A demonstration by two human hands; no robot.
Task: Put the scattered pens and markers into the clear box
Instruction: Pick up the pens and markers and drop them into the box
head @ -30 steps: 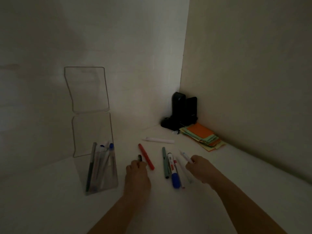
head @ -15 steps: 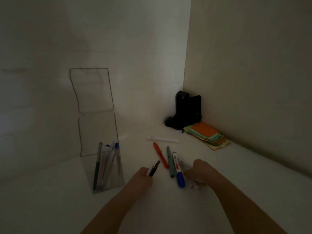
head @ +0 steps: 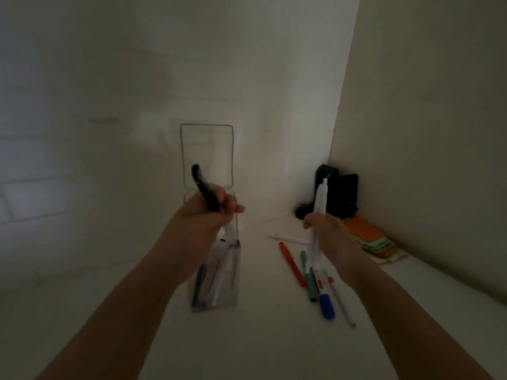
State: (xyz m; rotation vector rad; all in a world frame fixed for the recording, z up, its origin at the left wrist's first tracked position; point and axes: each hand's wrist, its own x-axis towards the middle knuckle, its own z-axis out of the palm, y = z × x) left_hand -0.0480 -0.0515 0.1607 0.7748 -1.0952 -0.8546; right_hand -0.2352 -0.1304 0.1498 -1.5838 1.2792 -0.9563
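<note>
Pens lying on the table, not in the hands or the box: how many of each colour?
White pen: 1
Red pen: 1
Green pen: 1
Blue-capped marker: 1
Thin grey pen: 1
Total: 5

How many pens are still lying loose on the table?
5: a white pen farthest back, a red pen, a green pen, a blue-capped marker and a thin pen. Others may be hidden.

We see bare bench (head: 260,346) between the clear box (head: 219,283) and the loose pens (head: 315,281). The left hand (head: 203,218) blocks the box's mouth, its raised lid (head: 207,154) behind. Right of the pens lie paper notes (head: 375,242) along the wall.
</note>
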